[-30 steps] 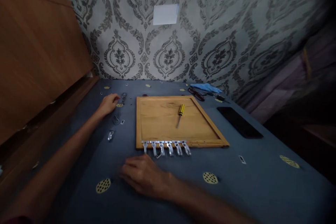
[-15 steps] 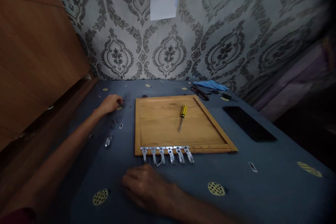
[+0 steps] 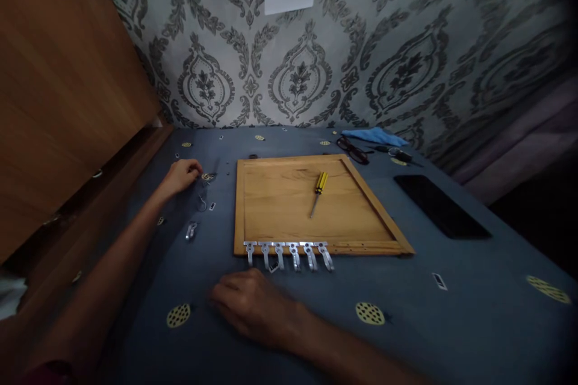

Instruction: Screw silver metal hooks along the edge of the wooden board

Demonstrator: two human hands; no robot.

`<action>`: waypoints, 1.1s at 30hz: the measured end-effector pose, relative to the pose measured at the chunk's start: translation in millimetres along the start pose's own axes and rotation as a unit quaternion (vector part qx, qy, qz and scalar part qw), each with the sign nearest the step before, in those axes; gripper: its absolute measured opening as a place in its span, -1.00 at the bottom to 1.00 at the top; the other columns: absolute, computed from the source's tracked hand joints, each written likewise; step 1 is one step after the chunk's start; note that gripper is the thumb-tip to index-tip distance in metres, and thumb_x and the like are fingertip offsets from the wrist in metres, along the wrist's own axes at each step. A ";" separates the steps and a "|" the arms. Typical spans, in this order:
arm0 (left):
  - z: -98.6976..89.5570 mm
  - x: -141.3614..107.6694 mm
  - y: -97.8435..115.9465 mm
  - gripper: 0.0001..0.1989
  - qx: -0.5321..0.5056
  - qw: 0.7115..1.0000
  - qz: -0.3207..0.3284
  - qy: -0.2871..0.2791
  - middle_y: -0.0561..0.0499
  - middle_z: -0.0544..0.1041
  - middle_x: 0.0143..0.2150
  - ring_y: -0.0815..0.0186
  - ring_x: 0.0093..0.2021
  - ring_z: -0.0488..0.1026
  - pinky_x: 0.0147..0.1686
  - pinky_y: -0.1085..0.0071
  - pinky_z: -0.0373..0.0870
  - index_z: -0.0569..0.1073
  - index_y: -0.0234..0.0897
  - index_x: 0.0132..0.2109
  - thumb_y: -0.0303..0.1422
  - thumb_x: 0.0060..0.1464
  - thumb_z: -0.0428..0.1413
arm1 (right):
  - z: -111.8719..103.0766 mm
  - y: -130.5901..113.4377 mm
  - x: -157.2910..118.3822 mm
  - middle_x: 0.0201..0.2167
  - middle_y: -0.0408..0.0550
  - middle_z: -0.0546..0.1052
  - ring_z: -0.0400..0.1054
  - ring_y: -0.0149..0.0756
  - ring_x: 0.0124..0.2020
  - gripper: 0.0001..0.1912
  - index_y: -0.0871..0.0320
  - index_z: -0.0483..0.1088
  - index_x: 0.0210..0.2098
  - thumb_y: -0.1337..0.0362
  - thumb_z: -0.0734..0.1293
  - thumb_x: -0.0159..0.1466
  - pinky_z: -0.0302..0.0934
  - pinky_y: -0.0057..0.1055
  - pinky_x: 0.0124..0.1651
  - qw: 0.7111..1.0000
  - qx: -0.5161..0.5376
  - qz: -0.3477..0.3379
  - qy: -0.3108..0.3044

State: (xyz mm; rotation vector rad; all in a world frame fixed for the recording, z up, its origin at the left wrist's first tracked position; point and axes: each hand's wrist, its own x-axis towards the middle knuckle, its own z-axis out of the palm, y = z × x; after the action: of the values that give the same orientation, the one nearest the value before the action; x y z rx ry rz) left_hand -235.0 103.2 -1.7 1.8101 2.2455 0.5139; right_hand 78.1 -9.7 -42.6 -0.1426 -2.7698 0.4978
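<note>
Our left hand (image 3: 181,175) had just drawn back from the wooden panel's (image 3: 280,198) far-left corner, leaving the metal clips (image 3: 294,257) untouched along its near edge — whether it or our curled right hand (image 3: 253,307) held anything, we couldn't tell.

No text, brand or number I can read; small boxed marks (image 3: 439,281) on blue cover (image 3: 451,337) too tiny.

Dim light falls on the grey damask-patterned wall (image 3: 253,102); right of it, deep shadow and stretched edges; below, a softly blurred right hand (image 3: 255,307).
</note>
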 end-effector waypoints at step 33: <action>12.7 -67.3 18.8 -0.71 -0.332 0.936 -0.116 0.031 0.08 0.49 -0.40 0.46 -0.50 0.39 -0.50 0.49 0.38 0.46 -0.35 -0.27 -0.17 0.27 0.16 | 6.8 1.3 -1.4 -0.33 -0.01 0.62 0.47 -0.35 -0.36 -0.79 0.21 0.48 -0.21 0.31 0.22 0.45 0.16 -0.43 -0.30 0.997 0.062 0.024 0.042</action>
State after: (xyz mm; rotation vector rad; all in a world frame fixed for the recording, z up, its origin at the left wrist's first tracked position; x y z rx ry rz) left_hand -198.3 42.8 -9.6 1.1842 1.9371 1.1236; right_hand 77.2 -11.0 -49.5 -0.1962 -2.6501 0.6577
